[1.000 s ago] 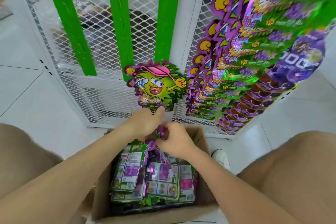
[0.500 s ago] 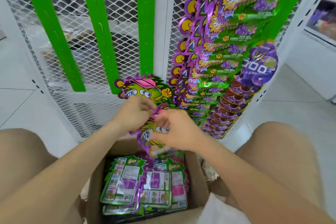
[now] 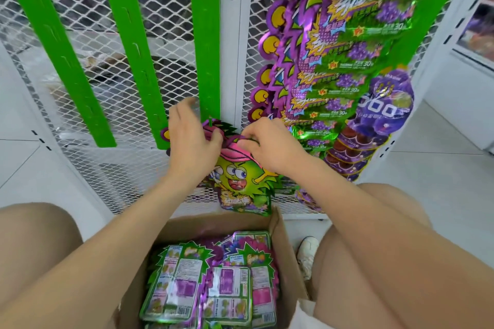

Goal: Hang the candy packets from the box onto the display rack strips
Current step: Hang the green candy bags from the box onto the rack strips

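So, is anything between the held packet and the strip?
Yes. A hung packet already sits at the bottom end of the strip, right behind the held packet. The slots higher up look bare.

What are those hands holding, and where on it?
The left hand and right hand both pinch one candy packet at its top edge, by the pink cap.

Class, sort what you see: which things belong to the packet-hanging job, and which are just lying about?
Job: left hand, right hand, both holding the candy packet; green strip; cardboard box; boxed packets; hung packets.
Lying about: white shoe; purple pouches; clutter behind the mesh.
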Motion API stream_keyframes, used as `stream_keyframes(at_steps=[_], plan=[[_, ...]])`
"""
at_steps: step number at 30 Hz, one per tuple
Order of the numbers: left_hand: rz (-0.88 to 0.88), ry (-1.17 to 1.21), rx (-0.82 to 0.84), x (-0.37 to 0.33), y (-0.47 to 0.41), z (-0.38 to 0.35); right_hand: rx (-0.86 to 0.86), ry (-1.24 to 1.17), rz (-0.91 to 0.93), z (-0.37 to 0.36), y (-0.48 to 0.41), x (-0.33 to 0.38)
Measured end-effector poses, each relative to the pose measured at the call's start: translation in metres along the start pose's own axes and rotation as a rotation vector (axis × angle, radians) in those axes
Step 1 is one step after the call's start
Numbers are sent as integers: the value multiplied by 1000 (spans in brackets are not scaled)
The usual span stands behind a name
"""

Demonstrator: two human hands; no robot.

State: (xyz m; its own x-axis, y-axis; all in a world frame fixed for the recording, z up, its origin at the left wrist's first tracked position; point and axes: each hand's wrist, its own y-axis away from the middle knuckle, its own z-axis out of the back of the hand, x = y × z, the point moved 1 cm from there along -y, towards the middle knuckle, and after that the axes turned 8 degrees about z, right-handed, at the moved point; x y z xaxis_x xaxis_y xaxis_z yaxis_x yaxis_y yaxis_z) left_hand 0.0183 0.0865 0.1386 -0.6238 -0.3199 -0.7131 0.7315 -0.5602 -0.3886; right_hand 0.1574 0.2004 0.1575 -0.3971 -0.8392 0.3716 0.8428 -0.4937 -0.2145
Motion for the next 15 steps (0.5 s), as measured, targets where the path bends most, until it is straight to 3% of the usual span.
stream_keyframes(at_steps=[8, 12, 15], plan=[[48, 99, -118, 1, -18, -13, -53, -61, -107, -18, -16, 11], [19, 92, -22, 2, -14, -5, -31, -147, -102, -23, -15, 20], [10, 122, 69, 5, -8, 6, -124, -143, -89, -16, -10, 22]])
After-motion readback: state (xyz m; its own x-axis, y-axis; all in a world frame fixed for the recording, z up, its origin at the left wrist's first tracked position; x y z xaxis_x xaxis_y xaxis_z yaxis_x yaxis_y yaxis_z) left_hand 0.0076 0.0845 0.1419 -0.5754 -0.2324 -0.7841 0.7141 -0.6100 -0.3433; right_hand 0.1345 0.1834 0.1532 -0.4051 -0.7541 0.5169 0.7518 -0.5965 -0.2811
